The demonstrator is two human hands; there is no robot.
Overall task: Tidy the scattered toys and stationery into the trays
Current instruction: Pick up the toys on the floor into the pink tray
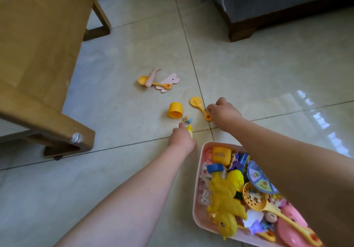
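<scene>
Reaching forward over the tiled floor (115, 170), both bare arms extend from the 6 o'clock edge toward centre. Left hand (182, 138) is low near the floor, fingers curled round a small yellow item (190, 129); what that item is cannot be told. Just beyond its fingertips, at 12 o'clock from the hand, lies a small multicoloured toy (188, 119), and beyond that a yellow cup (175, 110) on its side. Right hand (223, 112) crosses above the tray, knuckles up, fingers bent down onto the handle of an orange toy spatula (199, 105) lying on the floor; a firm grip cannot be confirmed.

Pink tray (198, 189) sits at 5 o'clock, partly under the right forearm. Contents: a yellow winged horse figure (224, 200), an orange slotted spoon (252, 196), a yellow tub (221, 155), a blue disc (258, 177), pink pieces and small figures.

At 11 o'clock from the hands, well apart, an orange toy spoon (145, 80) lies with pink flat pieces (169, 82) on the floor.
</scene>
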